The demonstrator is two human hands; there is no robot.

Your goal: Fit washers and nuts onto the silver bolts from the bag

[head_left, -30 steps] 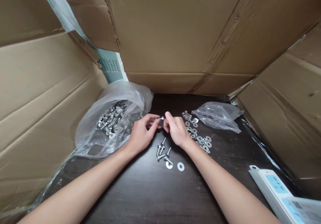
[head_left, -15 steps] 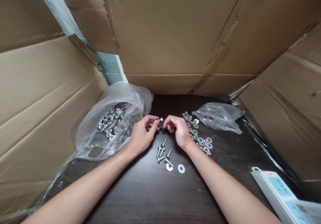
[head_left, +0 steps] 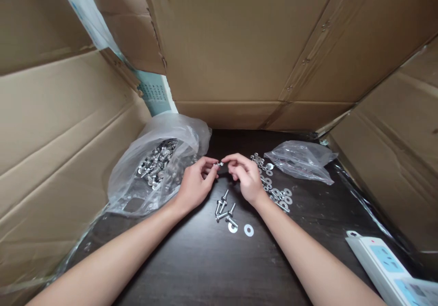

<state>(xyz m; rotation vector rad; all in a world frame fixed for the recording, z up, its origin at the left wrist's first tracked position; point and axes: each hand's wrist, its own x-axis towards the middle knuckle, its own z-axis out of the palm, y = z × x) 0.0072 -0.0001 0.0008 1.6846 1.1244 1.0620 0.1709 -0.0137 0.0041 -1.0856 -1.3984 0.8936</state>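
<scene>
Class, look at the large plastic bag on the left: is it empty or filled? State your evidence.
Partly filled: the plastic bag holds a heap of metal bolts, with slack clear plastic lying loose around them.

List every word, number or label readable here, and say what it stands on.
No text can be read.
Blue sheet behind the cardboard: grid of print, too small to read.
Power strip: blue labels, blurred.
Bolt between left hand and right hand: no marking visible.
</scene>
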